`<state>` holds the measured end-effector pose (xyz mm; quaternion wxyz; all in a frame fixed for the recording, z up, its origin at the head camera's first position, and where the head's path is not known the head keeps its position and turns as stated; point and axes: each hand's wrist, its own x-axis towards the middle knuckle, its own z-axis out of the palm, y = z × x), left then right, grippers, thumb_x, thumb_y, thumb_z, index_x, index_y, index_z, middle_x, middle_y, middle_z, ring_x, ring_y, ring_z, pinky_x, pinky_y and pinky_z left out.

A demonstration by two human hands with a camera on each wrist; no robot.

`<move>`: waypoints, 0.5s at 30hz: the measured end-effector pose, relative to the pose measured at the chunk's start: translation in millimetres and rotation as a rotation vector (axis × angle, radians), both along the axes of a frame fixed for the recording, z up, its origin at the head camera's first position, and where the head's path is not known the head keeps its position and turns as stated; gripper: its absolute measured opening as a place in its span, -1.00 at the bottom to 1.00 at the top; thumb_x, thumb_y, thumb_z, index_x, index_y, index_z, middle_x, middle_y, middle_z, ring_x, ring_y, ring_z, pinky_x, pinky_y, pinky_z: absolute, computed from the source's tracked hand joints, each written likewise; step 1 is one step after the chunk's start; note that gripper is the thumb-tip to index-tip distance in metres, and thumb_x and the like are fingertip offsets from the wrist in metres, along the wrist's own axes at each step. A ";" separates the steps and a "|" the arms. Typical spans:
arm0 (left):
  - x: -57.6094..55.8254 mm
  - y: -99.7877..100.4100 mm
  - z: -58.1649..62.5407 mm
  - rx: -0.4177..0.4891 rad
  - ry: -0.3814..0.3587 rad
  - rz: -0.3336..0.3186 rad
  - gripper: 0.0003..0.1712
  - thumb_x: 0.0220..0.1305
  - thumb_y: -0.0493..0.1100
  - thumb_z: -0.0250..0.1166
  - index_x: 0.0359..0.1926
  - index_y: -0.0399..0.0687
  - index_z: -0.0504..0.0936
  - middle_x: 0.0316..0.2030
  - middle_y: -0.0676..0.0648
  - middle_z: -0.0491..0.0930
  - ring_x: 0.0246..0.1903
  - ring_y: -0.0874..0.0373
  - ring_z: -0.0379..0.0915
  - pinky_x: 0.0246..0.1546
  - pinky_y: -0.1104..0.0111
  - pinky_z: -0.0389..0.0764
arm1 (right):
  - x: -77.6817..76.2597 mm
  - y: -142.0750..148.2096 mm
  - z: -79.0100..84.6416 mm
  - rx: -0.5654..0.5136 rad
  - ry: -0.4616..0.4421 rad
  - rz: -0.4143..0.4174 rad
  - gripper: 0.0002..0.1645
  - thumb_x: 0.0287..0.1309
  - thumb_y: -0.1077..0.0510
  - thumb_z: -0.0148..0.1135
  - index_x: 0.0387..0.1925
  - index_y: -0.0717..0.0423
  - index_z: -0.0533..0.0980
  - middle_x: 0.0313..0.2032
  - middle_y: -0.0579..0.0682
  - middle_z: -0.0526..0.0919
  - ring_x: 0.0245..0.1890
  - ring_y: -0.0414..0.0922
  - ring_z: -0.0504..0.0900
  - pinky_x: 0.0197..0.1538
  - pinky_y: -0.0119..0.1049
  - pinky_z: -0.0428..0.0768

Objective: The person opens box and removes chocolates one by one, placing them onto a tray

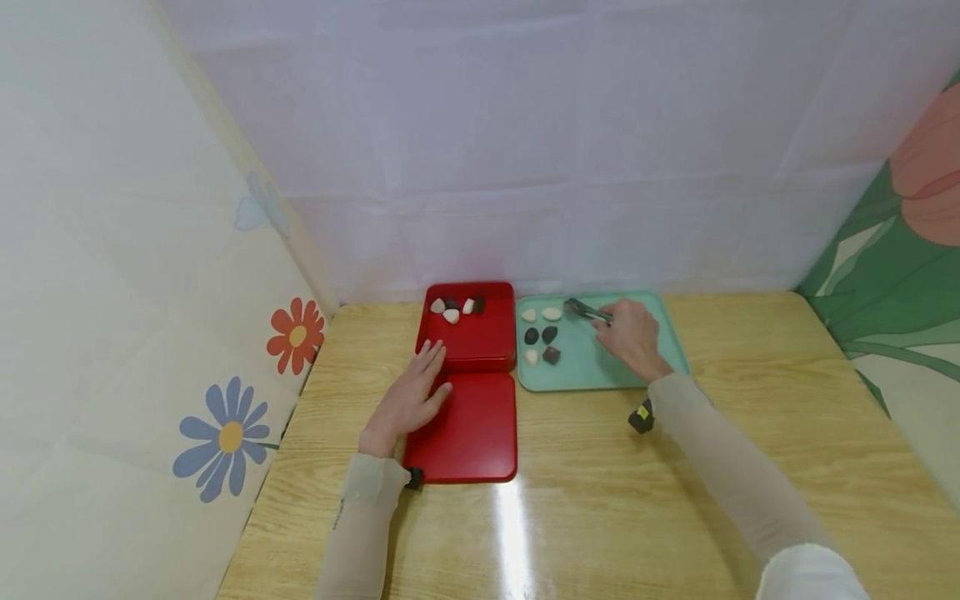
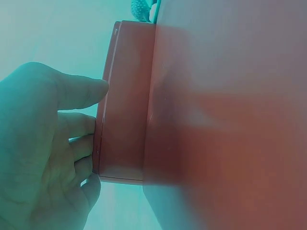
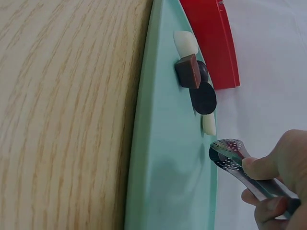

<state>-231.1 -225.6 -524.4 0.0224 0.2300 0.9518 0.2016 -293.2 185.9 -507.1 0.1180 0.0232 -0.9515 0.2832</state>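
My right hand grips metal tongs with perforated ends, above the far part of the mint-green tray. A dark piece shows between the tong ends. Left of the tongs, several chocolate-like pieces lie on the tray, among them a white oval and a dark square. My left hand has its fingers extended along the near left side of the red box. In the left wrist view, thumb and fingertips meet the rim of the red box. Inside the box sit several white and dark pieces.
A flat red lid lies on the wooden table directly in front of the box. The tray stands close against the box's right side. A pale cloth backdrop rises behind both, and flower-printed sheets stand at the sides.
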 end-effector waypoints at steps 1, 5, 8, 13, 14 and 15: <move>0.1 0.1 0.0 -0.001 -0.004 0.002 -0.13 0.59 0.00 0.20 0.68 -0.25 0.07 0.72 -0.19 -0.02 0.72 -0.19 -0.24 0.66 -0.10 0.07 | 0.3 0.1 -0.7 -0.001 0.001 0.001 -0.68 0.36 0.08 0.42 0.01 0.19 0.80 -0.32 0.17 0.86 -0.76 -0.20 0.39 -0.71 -0.34 0.22; 0.4 0.3 0.2 -0.003 -0.011 0.006 -0.12 0.59 0.02 0.20 0.69 -0.24 0.06 0.72 -0.18 -0.02 0.72 -0.19 -0.24 0.66 -0.10 0.07 | 1.5 0.5 -3.5 -0.003 0.002 0.000 -0.67 0.35 0.08 0.43 0.02 0.20 0.79 -0.32 0.18 0.85 -0.75 -0.20 0.39 -0.70 -0.34 0.23; 0.4 0.2 -0.3 -0.006 -0.010 0.006 -0.12 0.59 0.02 0.20 0.69 -0.23 0.06 0.72 -0.17 -0.02 0.72 -0.19 -0.24 0.65 -0.09 0.09 | 1.9 1.0 -5.4 -0.001 0.000 -0.007 -0.68 0.35 0.09 0.43 0.01 0.20 0.80 -0.34 0.17 0.85 -0.73 -0.19 0.42 -0.70 -0.34 0.26; 0.4 -0.1 -1.1 -0.007 -0.010 0.007 -0.12 0.59 0.03 0.19 0.69 -0.23 0.06 0.72 -0.17 -0.02 0.72 -0.18 -0.24 0.65 -0.09 0.09 | 1.6 1.8 -7.0 0.004 -0.010 -0.017 -0.66 0.34 0.08 0.42 0.02 0.21 0.79 -0.28 0.20 0.86 -0.74 -0.19 0.39 -0.70 -0.33 0.23; 0.3 0.0 -1.2 -0.005 -0.009 0.006 -0.12 0.59 0.03 0.20 0.69 -0.23 0.06 0.72 -0.17 -0.02 0.72 -0.18 -0.24 0.65 -0.09 0.09 | 1.6 1.9 -7.0 0.002 -0.013 -0.017 -0.66 0.34 0.08 0.42 0.02 0.22 0.79 -0.27 0.21 0.86 -0.74 -0.19 0.39 -0.71 -0.33 0.22; 0.2 0.0 -1.3 -0.004 -0.009 0.006 -0.12 0.59 0.03 0.20 0.69 -0.23 0.06 0.72 -0.17 -0.02 0.72 -0.18 -0.24 0.65 -0.09 0.09 | 1.7 2.0 -7.0 0.001 -0.015 -0.016 -0.65 0.34 0.09 0.42 0.02 0.22 0.78 -0.26 0.21 0.86 -0.74 -0.20 0.38 -0.71 -0.33 0.22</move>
